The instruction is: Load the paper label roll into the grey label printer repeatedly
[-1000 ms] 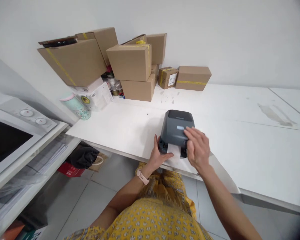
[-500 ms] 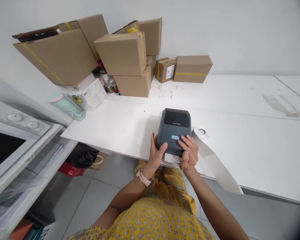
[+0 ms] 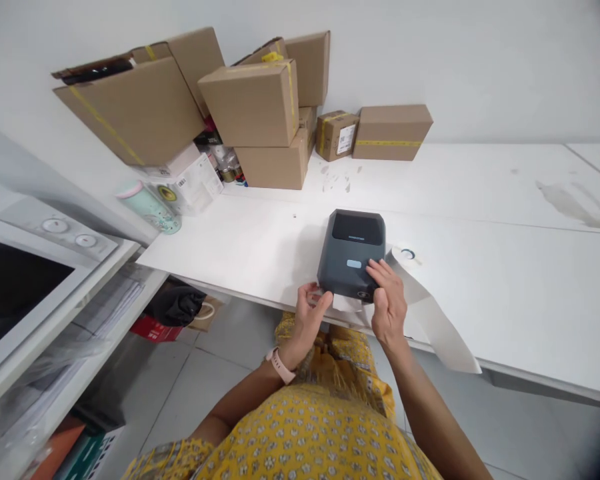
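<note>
A dark grey label printer [image 3: 352, 257] sits at the front edge of the white table [image 3: 505, 287]. A white label [image 3: 347, 303] sticks out of its front slot. My left hand [image 3: 307, 323] hovers just off the printer's front left corner, fingers curled with the thumb near the label, holding nothing I can make out. My right hand [image 3: 389, 303] rests on the printer's front right, fingers spread over its top edge. A long strip of white label backing paper [image 3: 433, 319] runs from a small roll [image 3: 407, 254] beside the printer and hangs over the table edge.
Several cardboard boxes [image 3: 253, 103] are stacked against the wall at the back left, with a white carton [image 3: 187, 183] and a mint-green tumbler [image 3: 147, 207] beside them. A white appliance [image 3: 25, 267] stands on a shelf at left. Bags lie on the floor under the table.
My left hand has come off the printer's left side and drawn back toward me. My right hand has slid to the printer's front right corner. The camera view shifted slightly.
</note>
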Available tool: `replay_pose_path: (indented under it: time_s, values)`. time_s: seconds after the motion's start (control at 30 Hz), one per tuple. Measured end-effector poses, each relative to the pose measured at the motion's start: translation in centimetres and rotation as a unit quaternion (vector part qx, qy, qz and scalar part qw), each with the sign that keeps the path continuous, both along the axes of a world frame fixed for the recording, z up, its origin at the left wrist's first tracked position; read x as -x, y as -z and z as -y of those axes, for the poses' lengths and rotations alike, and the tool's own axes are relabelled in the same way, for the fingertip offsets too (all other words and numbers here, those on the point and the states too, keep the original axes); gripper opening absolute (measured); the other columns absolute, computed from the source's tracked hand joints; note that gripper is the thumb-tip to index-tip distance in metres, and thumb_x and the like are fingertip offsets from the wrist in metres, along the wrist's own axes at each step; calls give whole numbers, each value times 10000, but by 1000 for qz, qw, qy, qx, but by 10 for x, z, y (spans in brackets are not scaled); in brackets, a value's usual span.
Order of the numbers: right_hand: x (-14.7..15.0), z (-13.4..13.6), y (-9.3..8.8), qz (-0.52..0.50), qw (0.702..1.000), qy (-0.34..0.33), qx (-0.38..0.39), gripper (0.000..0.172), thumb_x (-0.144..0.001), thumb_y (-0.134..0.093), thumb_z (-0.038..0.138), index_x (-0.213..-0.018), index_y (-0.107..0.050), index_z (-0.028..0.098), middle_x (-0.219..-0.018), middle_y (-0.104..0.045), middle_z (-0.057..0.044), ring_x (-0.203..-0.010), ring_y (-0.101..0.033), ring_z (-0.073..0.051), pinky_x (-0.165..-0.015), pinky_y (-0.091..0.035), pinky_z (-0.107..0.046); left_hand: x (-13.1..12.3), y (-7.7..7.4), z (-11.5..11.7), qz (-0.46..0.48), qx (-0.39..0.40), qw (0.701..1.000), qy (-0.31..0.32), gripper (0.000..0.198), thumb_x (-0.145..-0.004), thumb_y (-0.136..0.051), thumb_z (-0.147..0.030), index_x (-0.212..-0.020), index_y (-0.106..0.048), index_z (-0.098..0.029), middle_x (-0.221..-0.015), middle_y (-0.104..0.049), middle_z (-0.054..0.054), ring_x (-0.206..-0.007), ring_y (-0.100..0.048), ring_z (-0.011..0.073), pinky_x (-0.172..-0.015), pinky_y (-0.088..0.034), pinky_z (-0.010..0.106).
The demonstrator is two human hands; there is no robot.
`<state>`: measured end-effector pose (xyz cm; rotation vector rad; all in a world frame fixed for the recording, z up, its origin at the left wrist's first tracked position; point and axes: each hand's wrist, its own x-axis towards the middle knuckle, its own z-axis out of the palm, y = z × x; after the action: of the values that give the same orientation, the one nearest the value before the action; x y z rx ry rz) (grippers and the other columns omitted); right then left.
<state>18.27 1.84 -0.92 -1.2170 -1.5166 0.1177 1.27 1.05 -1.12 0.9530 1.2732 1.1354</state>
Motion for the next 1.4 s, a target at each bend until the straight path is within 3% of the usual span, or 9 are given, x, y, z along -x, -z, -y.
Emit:
replay_pose_path:
  time_s: [0.1,0.2,0.4,0.77,0.97,1.1,1.23,1.33,1.4]
  values:
    - [-1,4,-7,-12,1000,-6,11,418,-1011,-323,327,-1312,-601,247,-1346,-632,-90,-1364,-488,-284,-1107,-383,-586,-5,-5,18,4,32,999,43,395,-813,-655,-567,-883,-618,-180,-854,-647,46,-781,-591,163,-767,-467,311]
    - [-2,7,-11,-11,1000,-21,11,419,-1016,-313,328,-1329,-582,253,-1344,-631,-83,-1376,-471,-268,-1113,-380,-560,-17,-11,17,24,66,990,122,387,-777,-688,-546,-759,-648,-162,-735,-655,35,-656,-565,146,-674,-444,298]
    - [-7,9,-18,91,994,-38,48,436,-1025,-265,341,-1260,-620,249,-1426,-568,-73,-1419,-409,-258,-1152,-306,-543,-29,-9,11,64,67,991,96,370,-705,-771,-494,-735,-679,-137,-660,-650,22,-637,-571,139,-687,-459,291]
    - [-8,3,-14,53,997,-25,49,435,-1033,-258,334,-1302,-589,249,-1352,-633,-65,-1352,-489,-252,-1110,-336,-517,-31,-3,14,56,70,993,77,364,-676,-779,-497,-701,-681,-147,-647,-648,26,-648,-594,158,-690,-467,299]
    - [-1,-4,-40,232,966,66,92,330,-1005,-419,354,-1198,-680,294,-1406,-601,-23,-1180,-556,-264,-1036,-331,-482,-28,5,11,51,66,992,94,397,-681,-764,-525,-754,-677,-144,-634,-624,9,-615,-551,136,-660,-435,277]
    - [2,-18,-58,310,948,49,56,244,-986,-489,348,-1011,-717,264,-1369,-632,-18,-1295,-506,-288,-1151,-177,-554,-26,16,5,35,62,991,115,410,-699,-744,-545,-741,-659,-147,-643,-614,5,-607,-523,125,-627,-402,262]
    - [-1,-26,-47,295,954,32,39,208,-990,-496,328,-945,-680,243,-1313,-673,-13,-1385,-450,-273,-1189,-122,-566,-27,22,2,22,63,990,121,411,-717,-728,-543,-780,-655,-143,-671,-619,9,-617,-530,126,-640,-420,266]
    - [-7,-17,-26,245,967,26,71,252,-1002,-466,335,-1169,-642,267,-1448,-565,-37,-1431,-395,-259,-1195,-139,-561,-22,18,7,-4,29,990,137,394,-779,-680,-545,-810,-639,-154,-690,-603,0,-638,-527,125,-648,-428,264]
    - [-8,-6,-12,192,977,12,89,331,-1009,-432,354,-1298,-582,297,-1547,-441,-46,-1473,-324,-264,-1197,-157,-560,-15,10,12,-60,-25,994,85,367,-848,-616,-536,-825,-616,-170,-729,-598,1,-693,-538,134,-687,-441,272]
